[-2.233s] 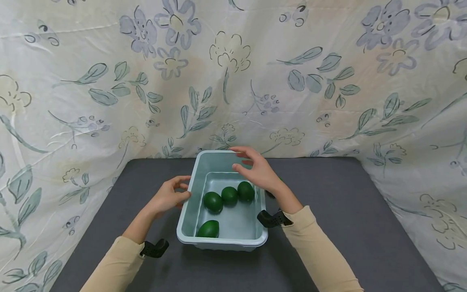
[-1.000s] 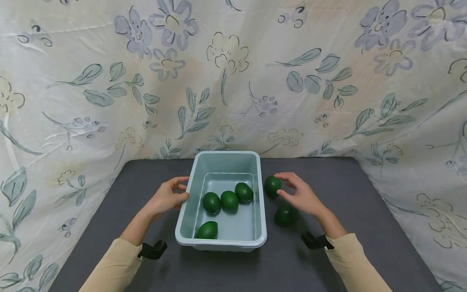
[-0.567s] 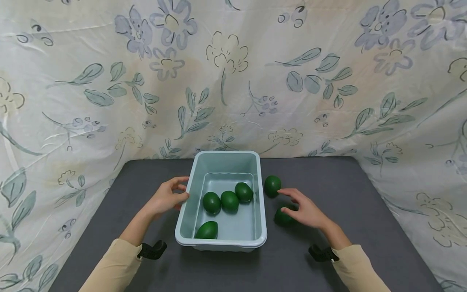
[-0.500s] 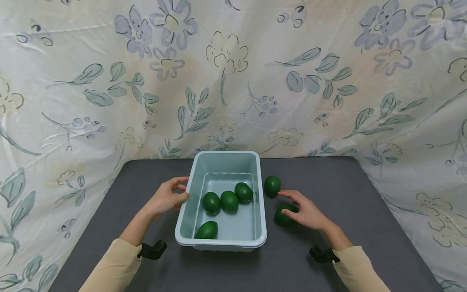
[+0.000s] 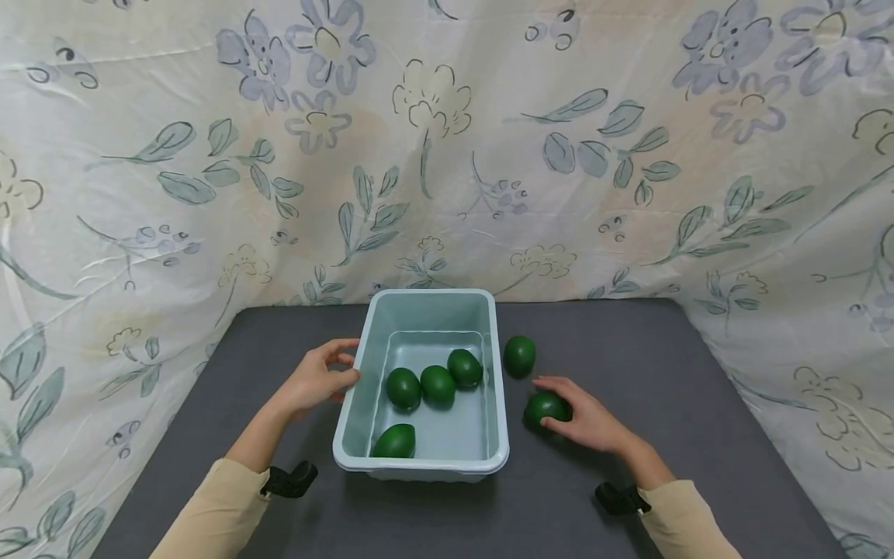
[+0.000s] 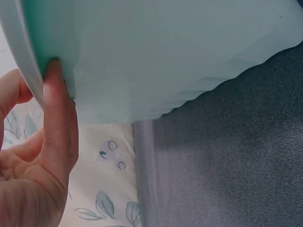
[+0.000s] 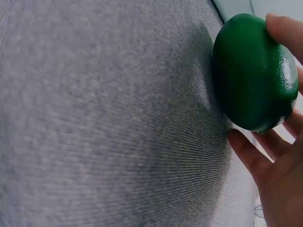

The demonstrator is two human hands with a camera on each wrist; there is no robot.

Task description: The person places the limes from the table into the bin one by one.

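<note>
By the right hand [image 5: 587, 418], one green fruit [image 5: 543, 408] is grasped between thumb and curled fingers, low over the tabletop [image 5: 601, 334] beside the bin [image 5: 419, 465]. A second fruit [image 5: 519, 356] is left untouched just beyond. On the opposite side, the bin's rim is gripped by the left hand [image 5: 316, 378]. Four fruits [image 5: 438, 387] are already contained inside; filling can be judged well past half, with two fruits seemingly left.

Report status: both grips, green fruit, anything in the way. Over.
Left grip holds bin by rim. Right grip round near green fruit, outside bin. Four fruits inside; far fruit also outside. Nothing seen between near fruit and bin.
</note>
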